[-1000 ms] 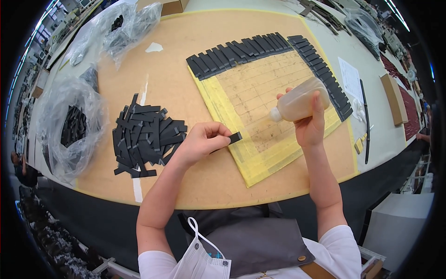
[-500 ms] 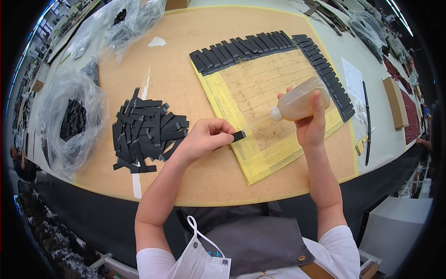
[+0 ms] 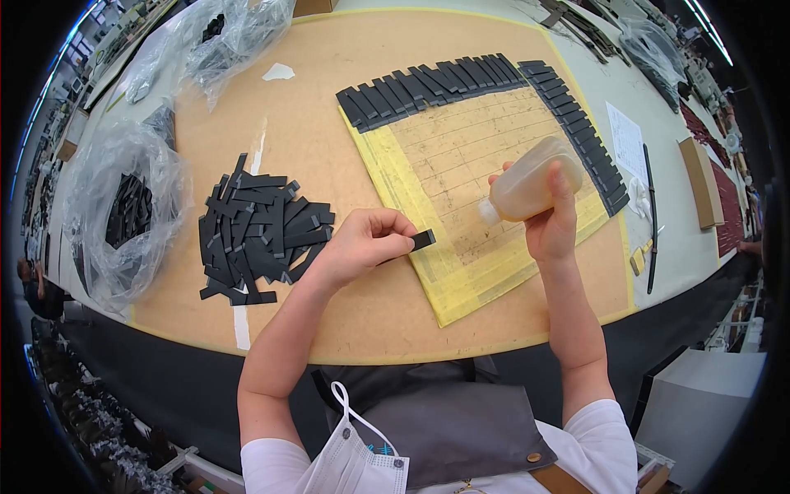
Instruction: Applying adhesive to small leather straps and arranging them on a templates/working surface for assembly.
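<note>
Nearest to us, our left hand [image 3: 362, 245] is pinching one black strip [image 3: 422, 240] between closed fingers, its free end poking out over the near-left edge of the yellow sheet [image 3: 485, 276]. Beside it our right hand [image 3: 550, 221] is wrapping its fingers around a translucent squeeze bottle [image 3: 531, 179], tilted with the nozzle pointing down-left toward the strip (whether anything is coming out, we cannot tell).

Judging by the layout, we are somewhere in the middle of the job — a row of black strips [image 3: 432, 86] is already lining the sheet's far edge and another run [image 3: 576, 128] is going down its right side, while the near and left margins are lying bare. To the left on the bench [image 3: 362, 317], a loose pile of strips [image 3: 259, 226] is waiting, and more are sitting inside a clear plastic bag [image 3: 123, 210] farther left.

Beyond that, crumpled plastic [image 3: 230, 37] is covering whatever lies at the far corner, and the bench's right end is bending away into the rim — too small to make out.
</note>
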A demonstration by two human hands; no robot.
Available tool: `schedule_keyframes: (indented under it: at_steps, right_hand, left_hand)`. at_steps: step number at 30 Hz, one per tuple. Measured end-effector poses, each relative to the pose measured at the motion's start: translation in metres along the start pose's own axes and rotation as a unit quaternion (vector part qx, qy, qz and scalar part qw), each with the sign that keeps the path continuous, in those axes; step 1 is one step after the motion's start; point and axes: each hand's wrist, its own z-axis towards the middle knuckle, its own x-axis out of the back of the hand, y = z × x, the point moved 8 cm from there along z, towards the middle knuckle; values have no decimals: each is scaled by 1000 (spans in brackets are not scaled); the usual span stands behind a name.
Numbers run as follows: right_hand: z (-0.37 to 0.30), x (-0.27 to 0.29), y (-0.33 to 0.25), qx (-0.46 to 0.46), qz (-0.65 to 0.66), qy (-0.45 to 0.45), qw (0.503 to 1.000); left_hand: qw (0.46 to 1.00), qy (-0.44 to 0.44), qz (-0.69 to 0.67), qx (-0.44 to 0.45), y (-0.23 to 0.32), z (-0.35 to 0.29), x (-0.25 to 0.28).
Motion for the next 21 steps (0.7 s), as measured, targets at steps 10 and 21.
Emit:
schedule_keyframes:
  at_steps: [10,21]
  right_hand:
    - [-2,-1,-4,10,19,24,999]
    - [-3,-3,-3,1,0,9,1000]
  left_hand:
    - [1000,-4,-10,1,2,-1,-3]
    - [1000,-2,-15,-2,-2,1,-1]
